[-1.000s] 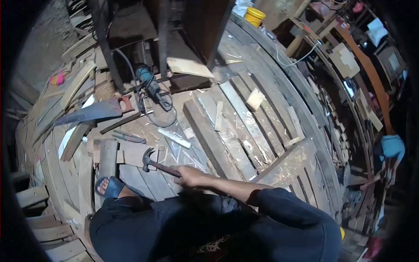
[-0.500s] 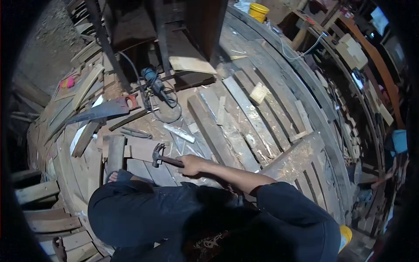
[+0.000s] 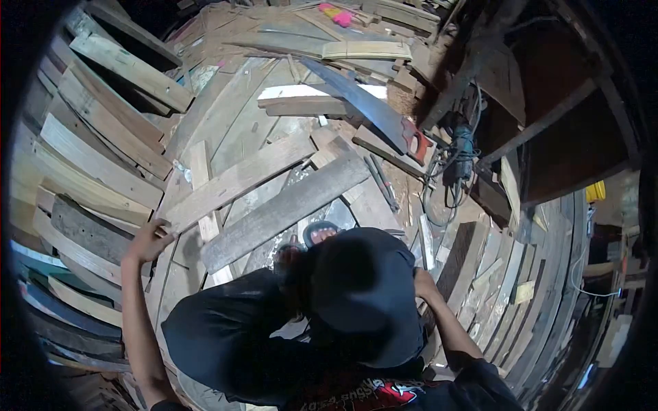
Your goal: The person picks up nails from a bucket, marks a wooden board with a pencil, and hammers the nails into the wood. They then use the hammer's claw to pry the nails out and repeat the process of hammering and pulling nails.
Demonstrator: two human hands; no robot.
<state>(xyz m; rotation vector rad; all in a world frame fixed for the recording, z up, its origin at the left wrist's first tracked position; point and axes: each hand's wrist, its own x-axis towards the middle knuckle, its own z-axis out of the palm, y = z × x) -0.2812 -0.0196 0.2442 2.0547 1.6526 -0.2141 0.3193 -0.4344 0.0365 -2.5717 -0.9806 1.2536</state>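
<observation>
My left hand (image 3: pixel 147 241) is at the left end of a long light plank (image 3: pixel 240 179), its fingers apart and seeming to touch the wood. The plank slants up to the right across a short crosswise board (image 3: pixel 200 171). Just below it lies a grey weathered board (image 3: pixel 288 209), nearly parallel. My right hand (image 3: pixel 425 282) is beside my bent knee, which hides its fingers and anything in them. The hammer cannot be seen now. My feet, in sandals, rest below the grey board.
A handsaw (image 3: pixel 370 106) with a red handle lies beyond the boards. Right of it are a corded power tool (image 3: pixel 463 152) and a dark wooden frame (image 3: pixel 541 133). Curved timbers (image 3: pixel 103 103) line the left side. A yellow container (image 3: pixel 595 192) stands at far right.
The view has swung left, so the saw and power tool now appear farther right. My left hand has come into view at the plank; my right hand is beside the knee, the hammer out of sight.
</observation>
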